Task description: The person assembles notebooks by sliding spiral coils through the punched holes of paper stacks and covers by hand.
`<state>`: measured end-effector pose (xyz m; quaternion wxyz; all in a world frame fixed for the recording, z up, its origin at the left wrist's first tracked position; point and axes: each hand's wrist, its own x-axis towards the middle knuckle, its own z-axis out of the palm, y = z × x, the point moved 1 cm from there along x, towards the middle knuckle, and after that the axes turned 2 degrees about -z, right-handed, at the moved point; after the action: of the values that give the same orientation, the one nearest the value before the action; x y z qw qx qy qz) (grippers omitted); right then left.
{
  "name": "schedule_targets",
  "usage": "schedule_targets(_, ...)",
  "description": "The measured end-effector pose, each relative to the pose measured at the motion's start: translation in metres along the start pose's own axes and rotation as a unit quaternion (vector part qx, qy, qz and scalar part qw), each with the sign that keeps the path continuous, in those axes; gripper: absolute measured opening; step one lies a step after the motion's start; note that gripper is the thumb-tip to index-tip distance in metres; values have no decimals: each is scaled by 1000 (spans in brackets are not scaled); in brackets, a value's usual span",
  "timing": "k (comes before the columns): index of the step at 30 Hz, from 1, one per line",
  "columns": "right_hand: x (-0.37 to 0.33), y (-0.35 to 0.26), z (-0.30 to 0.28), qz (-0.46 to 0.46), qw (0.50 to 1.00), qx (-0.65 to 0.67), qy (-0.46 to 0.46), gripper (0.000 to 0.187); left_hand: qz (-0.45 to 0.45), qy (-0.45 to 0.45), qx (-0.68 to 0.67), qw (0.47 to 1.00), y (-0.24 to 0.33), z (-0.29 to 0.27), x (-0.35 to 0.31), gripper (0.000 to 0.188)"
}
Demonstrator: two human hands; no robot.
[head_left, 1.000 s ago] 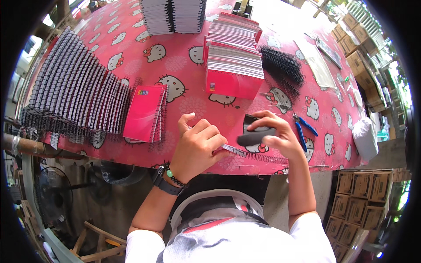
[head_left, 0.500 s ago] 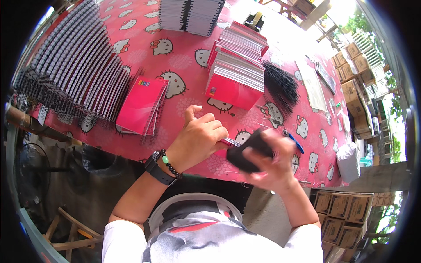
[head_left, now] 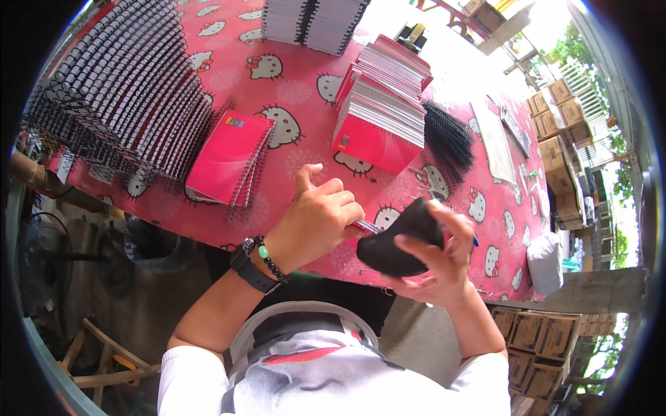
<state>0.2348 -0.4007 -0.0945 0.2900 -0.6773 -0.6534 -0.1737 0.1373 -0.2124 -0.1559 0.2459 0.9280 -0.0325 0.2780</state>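
My left hand point(head_left: 322, 208) is closed, its fingers curled around the edge of a spiral-bound notebook point(head_left: 366, 225) near the front of the table. Most of that notebook is hidden by the hand. To its right, my right hand point(head_left: 444, 260) grips a curved black pad point(head_left: 399, 243) between thumb and fingers; the pad's kind is unclear. It hangs beside the notebook's wire edge, and whether they touch I cannot tell. Left of my hands lie several pink spiral notebooks point(head_left: 227, 156) in a low stack. Beyond my hands stands a row of pink-covered notebooks point(head_left: 378, 135).
A large stack of spiral-bound books point(head_left: 125, 90) fills the left of the pink patterned tablecloth point(head_left: 295, 90). Black binding coils point(head_left: 449, 142) lie at the right, near a blue-handled tool point(head_left: 476, 241). Cartons point(head_left: 544, 333) stand below the table's right side.
My right hand has turned slightly and tilted the black pad more upright, with less blur. My left hand keeps its hold on the notebook. The whole view has shifted a little.
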Motion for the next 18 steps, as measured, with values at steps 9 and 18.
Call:
schedule_targets(9,-3,-3,1,42,988,-36,-141,60,0,0,11,1000,-2,2,1,19)
schedule_targets(18,-13,61,-6,324,834,446,-14,71,-10,33,0,999,13,-7,-2,24)
